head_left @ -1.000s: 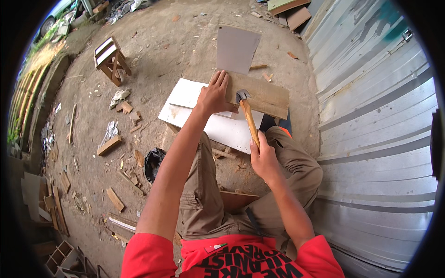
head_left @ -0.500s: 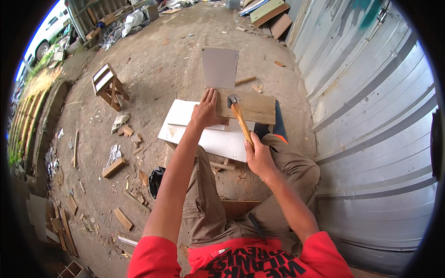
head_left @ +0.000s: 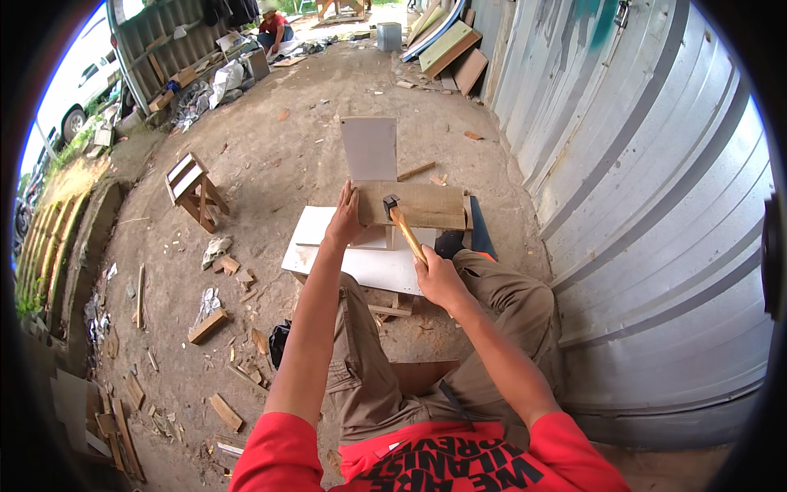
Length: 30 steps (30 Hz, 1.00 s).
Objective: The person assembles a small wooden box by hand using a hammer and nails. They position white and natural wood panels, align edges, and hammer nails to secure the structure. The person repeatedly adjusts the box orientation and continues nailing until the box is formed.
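In my right hand is a claw hammer, gripped by its wooden handle, its dark head over the face of a brown wooden board. My left hand holds that board at its left end, fingers stretched upward along the edge. Behind the board stands a pale rectangular panel, upright. Below lies a white panel serving as a low work surface in front of my knees, with a smaller white piece on it, partly hidden by my left hand and the board.
A small wooden stool stands to the left. Wood offcuts and scraps litter the floor there. A corrugated metal wall runs along the right. Boards lean at the far right; a person crouches at the far left.
The view has tilted up, bringing the crouching person into sight. My left hand has shifted toward the board's left end. The hammer stays in my right hand, its head still over the board.
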Each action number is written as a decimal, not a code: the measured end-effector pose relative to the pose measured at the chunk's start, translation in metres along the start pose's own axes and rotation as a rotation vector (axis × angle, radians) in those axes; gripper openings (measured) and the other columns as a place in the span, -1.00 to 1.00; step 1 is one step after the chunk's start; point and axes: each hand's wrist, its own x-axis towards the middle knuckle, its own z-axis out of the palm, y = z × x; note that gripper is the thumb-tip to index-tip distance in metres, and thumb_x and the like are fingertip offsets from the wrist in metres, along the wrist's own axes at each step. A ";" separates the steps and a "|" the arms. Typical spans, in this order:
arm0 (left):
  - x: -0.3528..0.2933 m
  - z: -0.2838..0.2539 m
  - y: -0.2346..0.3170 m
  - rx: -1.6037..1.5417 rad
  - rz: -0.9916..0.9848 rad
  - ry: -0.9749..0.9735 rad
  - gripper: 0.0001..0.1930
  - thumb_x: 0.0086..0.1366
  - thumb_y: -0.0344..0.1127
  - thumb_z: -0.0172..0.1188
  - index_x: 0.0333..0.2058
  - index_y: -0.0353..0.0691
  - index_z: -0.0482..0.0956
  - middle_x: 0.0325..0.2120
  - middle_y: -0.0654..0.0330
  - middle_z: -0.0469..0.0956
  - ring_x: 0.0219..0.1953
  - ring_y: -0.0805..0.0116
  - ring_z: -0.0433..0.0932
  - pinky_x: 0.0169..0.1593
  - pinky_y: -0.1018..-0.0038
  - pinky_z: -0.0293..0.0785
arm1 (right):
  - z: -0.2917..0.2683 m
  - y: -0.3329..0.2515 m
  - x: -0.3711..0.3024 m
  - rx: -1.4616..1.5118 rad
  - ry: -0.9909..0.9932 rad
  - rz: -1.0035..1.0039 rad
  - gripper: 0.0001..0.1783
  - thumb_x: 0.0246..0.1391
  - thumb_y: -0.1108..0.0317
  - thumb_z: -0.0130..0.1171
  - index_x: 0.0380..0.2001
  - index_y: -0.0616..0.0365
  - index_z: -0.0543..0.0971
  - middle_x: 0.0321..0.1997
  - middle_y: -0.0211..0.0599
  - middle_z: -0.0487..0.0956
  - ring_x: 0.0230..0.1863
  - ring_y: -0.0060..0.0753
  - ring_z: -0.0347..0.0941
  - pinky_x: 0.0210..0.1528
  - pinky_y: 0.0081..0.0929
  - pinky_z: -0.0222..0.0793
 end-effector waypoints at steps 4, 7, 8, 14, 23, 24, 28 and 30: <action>-0.032 0.013 0.006 -0.230 -0.220 0.072 0.05 0.12 -0.44 0.36 0.43 -0.38 -0.20 0.38 -0.32 0.05 0.28 -0.25 0.33 0.22 0.17 0.47 | -0.013 0.002 -0.028 0.096 0.094 -0.058 -0.57 0.36 0.09 0.01 0.00 0.28 0.46 -0.42 0.14 0.61 -0.31 0.23 0.60 -0.32 -0.07 0.45; -0.054 0.018 0.001 -0.447 -0.294 -0.070 0.07 0.12 -0.58 0.30 0.43 -0.36 -0.31 0.24 -0.36 0.31 0.20 -0.19 0.46 0.19 0.18 0.48 | -0.023 0.020 -0.051 0.052 0.056 -0.031 -0.58 0.35 0.02 0.04 -0.18 0.24 0.48 -0.44 0.02 0.62 -0.35 0.15 0.62 -0.35 -0.14 0.44; -0.076 0.013 -0.045 -0.409 -0.255 0.099 0.04 0.16 -0.44 0.34 0.44 -0.33 -0.24 0.12 -0.31 0.47 0.16 -0.17 0.50 0.20 0.20 0.47 | -0.015 0.009 -0.048 0.042 -0.018 -0.076 -0.57 0.34 0.01 0.05 -0.20 0.24 0.49 -0.44 0.02 0.62 -0.36 0.14 0.62 -0.35 -0.15 0.44; -0.114 -0.015 -0.032 -0.177 -0.360 -0.424 -0.25 0.14 0.01 0.41 0.19 -0.36 0.45 0.04 -0.15 0.59 0.08 -0.06 0.58 0.15 0.23 0.51 | -0.022 0.069 -0.055 -0.392 -0.182 -0.092 -0.45 0.11 -0.13 0.26 -0.18 0.21 0.60 -0.35 0.09 0.66 -0.22 0.19 0.61 -0.19 0.02 0.49; -0.190 -0.112 -0.042 -0.192 -0.446 -0.320 -0.44 0.24 0.02 0.31 0.06 -0.31 0.60 -0.12 -0.10 0.68 -0.03 0.05 0.66 0.03 0.27 0.56 | 0.029 0.057 0.028 -0.757 -0.321 -0.457 -0.50 0.21 -0.11 0.18 -0.18 0.18 0.58 -0.30 0.07 0.64 -0.21 0.17 0.59 -0.14 -0.04 0.51; -0.199 -0.118 -0.041 -0.216 -0.462 -0.330 -0.44 0.24 0.02 0.31 0.06 -0.31 0.60 -0.12 -0.10 0.68 -0.04 0.05 0.67 0.02 0.27 0.56 | 0.034 0.064 0.036 -0.758 -0.284 -0.458 -0.51 0.21 -0.09 0.17 -0.17 0.18 0.58 -0.26 0.05 0.63 -0.17 0.15 0.59 -0.11 -0.05 0.50; -0.228 -0.142 -0.046 -0.271 -0.540 -0.314 -0.44 0.25 0.03 0.30 0.05 -0.31 0.61 -0.12 -0.12 0.68 -0.07 0.05 0.67 0.00 0.26 0.56 | 0.042 0.092 0.054 -0.793 -0.131 -0.375 -0.56 0.22 -0.02 0.19 -0.15 0.18 0.59 -0.12 0.01 0.60 -0.02 0.09 0.55 0.01 -0.06 0.46; -0.243 -0.149 -0.038 -0.225 -0.592 -0.327 -0.46 0.27 0.03 0.28 0.05 -0.30 0.61 -0.13 -0.11 0.68 -0.08 0.04 0.68 0.00 0.25 0.56 | 0.051 0.099 0.051 -0.821 -0.184 -0.177 -0.58 0.20 0.08 0.23 -0.07 0.22 0.58 0.01 0.02 0.55 0.13 0.08 0.46 0.11 -0.05 0.40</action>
